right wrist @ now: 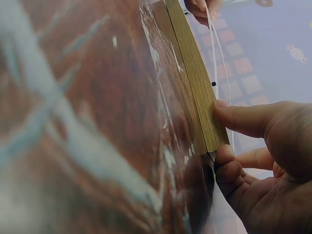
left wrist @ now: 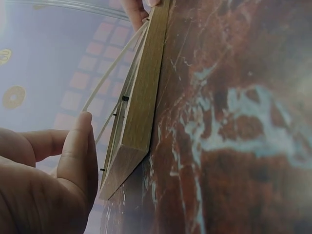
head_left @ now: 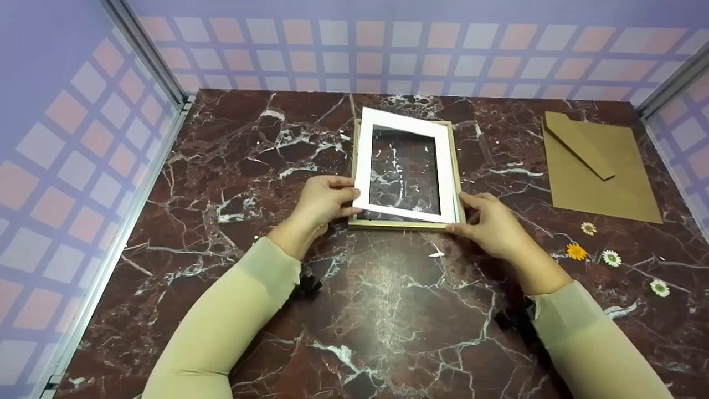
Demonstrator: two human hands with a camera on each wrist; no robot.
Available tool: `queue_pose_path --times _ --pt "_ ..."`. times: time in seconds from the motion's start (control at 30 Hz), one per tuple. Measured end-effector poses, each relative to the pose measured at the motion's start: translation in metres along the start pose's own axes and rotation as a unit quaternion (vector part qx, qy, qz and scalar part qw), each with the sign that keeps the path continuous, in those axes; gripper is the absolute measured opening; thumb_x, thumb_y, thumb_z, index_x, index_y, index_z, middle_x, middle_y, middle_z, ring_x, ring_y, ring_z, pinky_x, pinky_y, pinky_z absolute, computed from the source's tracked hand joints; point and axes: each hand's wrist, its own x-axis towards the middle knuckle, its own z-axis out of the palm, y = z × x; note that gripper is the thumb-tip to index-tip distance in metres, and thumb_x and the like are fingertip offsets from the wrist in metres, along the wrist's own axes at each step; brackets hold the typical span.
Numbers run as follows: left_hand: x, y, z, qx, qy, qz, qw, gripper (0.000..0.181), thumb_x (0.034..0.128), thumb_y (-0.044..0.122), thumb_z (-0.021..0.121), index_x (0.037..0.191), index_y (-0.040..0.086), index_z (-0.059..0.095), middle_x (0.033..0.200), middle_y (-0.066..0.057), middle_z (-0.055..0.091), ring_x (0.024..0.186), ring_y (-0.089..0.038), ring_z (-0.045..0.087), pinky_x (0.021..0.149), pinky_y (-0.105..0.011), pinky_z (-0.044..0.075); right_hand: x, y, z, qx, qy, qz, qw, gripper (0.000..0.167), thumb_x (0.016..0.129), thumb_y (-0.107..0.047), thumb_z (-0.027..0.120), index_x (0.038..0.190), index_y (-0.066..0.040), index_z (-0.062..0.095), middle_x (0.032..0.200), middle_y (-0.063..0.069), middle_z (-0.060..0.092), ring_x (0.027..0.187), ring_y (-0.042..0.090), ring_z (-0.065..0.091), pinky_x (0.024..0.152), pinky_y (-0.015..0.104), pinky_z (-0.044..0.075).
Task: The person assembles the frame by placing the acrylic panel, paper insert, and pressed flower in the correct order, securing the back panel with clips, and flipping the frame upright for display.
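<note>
A white mat board (head_left: 363,160) with a rectangular window lies askew over a gold-coloured wooden picture frame (head_left: 399,225) on the table. My left hand (head_left: 324,202) pinches the mat's lower left edge between thumb and fingers. In the left wrist view, the mat (left wrist: 109,72) slants up off the frame (left wrist: 142,92), its near edge raised by the left hand (left wrist: 58,170). My right hand (head_left: 493,224) grips the frame's lower right corner. The right wrist view has the thumb and fingers of that hand (right wrist: 278,156) on the corner of the frame (right wrist: 192,73); small black tabs show along its inner edge.
To the right lies a brown kraft envelope (head_left: 604,177) with its flap folded over. Several small flowers, including an orange one (head_left: 576,251) and a white one (head_left: 611,258), are scattered nearer me. Patterned panels (head_left: 332,47) enclose the marbled table (head_left: 266,166) at the back and sides.
</note>
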Motion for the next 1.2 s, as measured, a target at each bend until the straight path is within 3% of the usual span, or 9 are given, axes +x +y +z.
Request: queue_pose_path --times 0.17,0.47,0.57,0.7,0.8,0.93,1.07,1.17,1.2 --pt "-0.001 -0.002 0.000 0.015 -0.005 0.003 0.9999 0.037 0.1039 -0.005 0.074 0.139 -0.014 0.070 0.138 -0.029 0.070 0.093 -0.022 0.080 0.084 -0.029 0.072 0.001 0.001 0.000 -0.001 -0.001 0.001 1.0000 0.091 0.098 -0.024 0.090 0.169 0.007 0.043 0.150 0.034 0.058 0.107 0.038 0.076 0.074 0.017 0.059" --pt "0.004 -0.005 -0.002 0.095 -0.006 0.042 0.9945 0.046 0.0998 -0.002 0.082 0.143 -0.011 0.070 0.120 -0.022 0.075 0.070 -0.012 0.077 0.070 -0.028 0.072 0.001 0.001 0.001 0.004 -0.006 0.006 1.0000 0.092 0.097 -0.024 0.090 0.169 0.008 0.042 0.147 0.035 0.058 0.104 0.035 0.075 0.070 0.017 0.060" --pt "0.005 -0.005 -0.004 0.185 0.004 0.070 0.9803 0.035 0.1028 0.008 0.081 0.135 -0.006 0.078 0.121 -0.022 0.081 0.068 -0.011 0.073 0.066 -0.025 0.069 0.001 0.001 0.001 0.001 -0.005 0.003 1.0000 0.092 0.097 -0.024 0.090 0.169 0.007 0.042 0.147 0.034 0.058 0.104 0.035 0.075 0.071 0.017 0.059" --pt "0.006 -0.005 -0.007 0.304 0.019 0.113 0.9458 0.027 0.1049 0.018 0.079 0.126 0.002 0.085 0.130 -0.017 0.084 0.095 -0.018 0.078 0.087 -0.030 0.066 0.001 0.000 0.000 -0.002 -0.007 0.002 1.0000 0.092 0.098 -0.025 0.090 0.169 0.007 0.042 0.147 0.034 0.058 0.104 0.035 0.075 0.070 0.018 0.059" --pt "0.007 -0.004 -0.008 0.341 0.014 0.127 0.9314 0.028 0.1046 0.019 0.079 0.126 0.003 0.086 0.133 -0.016 0.084 0.119 -0.027 0.079 0.107 -0.040 0.064 0.001 -0.001 -0.001 0.001 -0.009 0.006 0.9999 0.092 0.098 -0.025 0.090 0.170 0.007 0.042 0.145 0.034 0.058 0.103 0.034 0.074 0.068 0.018 0.060" --pt "0.009 -0.001 -0.009 0.377 0.005 0.134 0.9165 0.030 0.1033 0.021 0.080 0.126 0.002 0.085 0.126 -0.016 0.085 0.115 -0.031 0.079 0.105 -0.046 0.066 0.000 0.000 -0.001 0.002 -0.007 0.005 1.0000 0.091 0.098 -0.024 0.090 0.170 0.006 0.042 0.148 0.034 0.058 0.104 0.033 0.074 0.070 0.017 0.059" --pt "0.020 -0.008 -0.014 0.387 0.001 0.145 0.9108 0.028 0.1003 0.025 0.084 0.119 0.004 0.086 0.112 -0.011 0.085 0.100 -0.023 0.075 0.096 -0.040 0.065 0.000 0.000 -0.001 0.002 -0.004 0.001 1.0000 0.090 0.098 -0.023 0.090 0.169 0.007 0.043 0.148 0.034 0.058 0.103 0.034 0.074 0.070 0.017 0.058" --pt "0.024 -0.008 -0.016 0.377 -0.003 0.143 0.9151 0.028 0.0981 0.023 0.086 0.118 0.004 0.085 0.108 -0.010 0.083 0.097 -0.021 0.072 0.095 -0.040 0.064 0.000 0.001 0.000 0.004 -0.003 0.000 1.0000 0.090 0.097 -0.022 0.090 0.169 0.007 0.043 0.146 0.034 0.058 0.102 0.033 0.074 0.069 0.017 0.059" --pt "0.018 -0.002 -0.013 0.379 -0.002 0.136 0.9154 0.029 0.0979 0.019 0.085 0.121 0.002 0.084 0.109 -0.012 0.082 0.098 -0.023 0.072 0.096 -0.042 0.064 0.000 0.001 0.000 0.005 -0.003 -0.001 1.0000 0.091 0.097 -0.022 0.090 0.169 0.007 0.043 0.146 0.034 0.058 0.102 0.033 0.074 0.069 0.017 0.059"
